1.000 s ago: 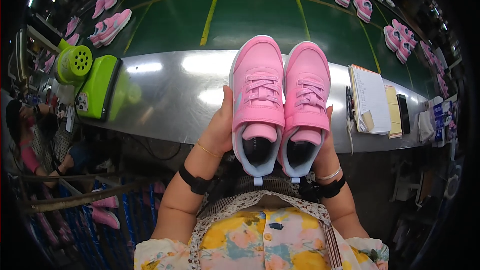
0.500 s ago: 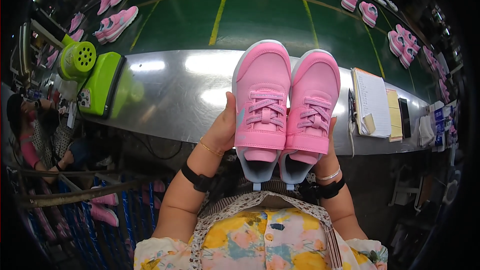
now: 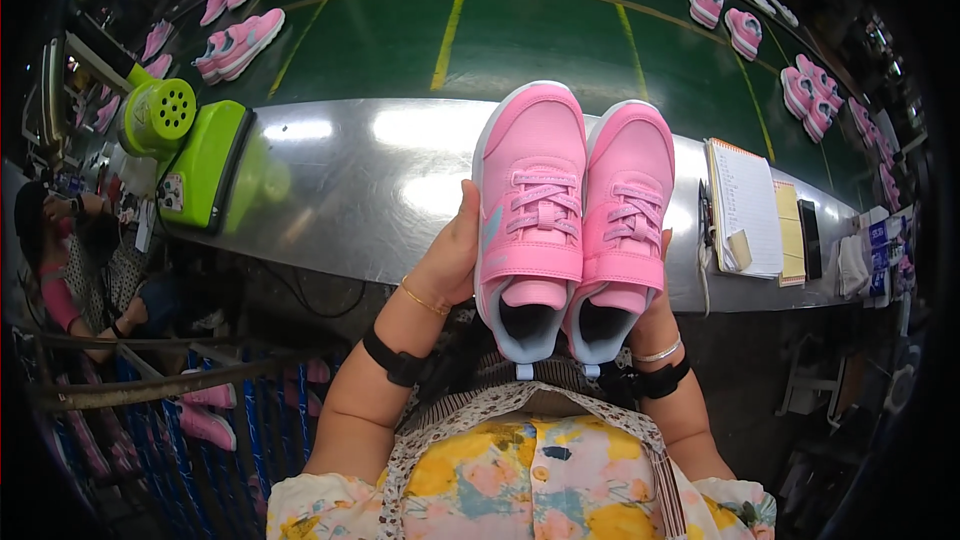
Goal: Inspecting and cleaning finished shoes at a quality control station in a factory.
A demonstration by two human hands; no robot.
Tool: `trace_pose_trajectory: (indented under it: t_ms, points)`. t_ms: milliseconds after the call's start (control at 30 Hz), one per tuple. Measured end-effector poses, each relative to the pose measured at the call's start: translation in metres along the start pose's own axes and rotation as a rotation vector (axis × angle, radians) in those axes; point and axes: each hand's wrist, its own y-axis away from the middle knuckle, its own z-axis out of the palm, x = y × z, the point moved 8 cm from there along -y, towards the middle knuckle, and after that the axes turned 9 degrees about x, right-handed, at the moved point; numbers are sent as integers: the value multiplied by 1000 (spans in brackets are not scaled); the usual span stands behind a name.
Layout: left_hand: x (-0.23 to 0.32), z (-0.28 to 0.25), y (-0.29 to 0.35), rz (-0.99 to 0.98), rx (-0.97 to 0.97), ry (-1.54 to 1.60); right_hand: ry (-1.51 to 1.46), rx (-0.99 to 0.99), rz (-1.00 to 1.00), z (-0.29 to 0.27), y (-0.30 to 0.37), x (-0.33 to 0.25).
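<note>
Two pink shoes are held side by side at the center of the frame, toes up, a narrow gap showing between the toes. The left hand (image 3: pixel 455 255) grips the outer side of the left shoe (image 3: pixel 535 190), thumb raised along it; the right hand (image 3: pixel 655 310), mostly hidden, holds the outer side of the right shoe (image 3: pixel 630 195). In view, the toes overlap the far edge of the metal surface (image 3: pixel 350 180), where the green belt (image 3: pixel 390 40) begins, and the heels reach below its near edge, close to the apron (image 3: pixel 480 410). Left of center, a broad stretch of shiny metal separates the left shoe from the lime-green machine (image 3: pixel 210 170). Room is tighter at right: a narrow strip lies between the right shoe and the pen (image 3: pixel 706 215) beside the notepad (image 3: pixel 745 205). A rack (image 3: pixel 150 387) fills the lower left.
</note>
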Motion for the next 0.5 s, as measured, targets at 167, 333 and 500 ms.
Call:
trace_pose_trajectory:
  t_ms: [167, 333, 500]
  points:
    - [2, -2, 0, 4, 35, -4, -290, -148, 65, 9, 1, 3]
    - [1, -6, 3, -38, 53, 13, 75, 86, 22, -1, 0, 2]
    - [-1, -10, 4, -61, 64, 42, -264, -107, 67, 9, -1, 6]
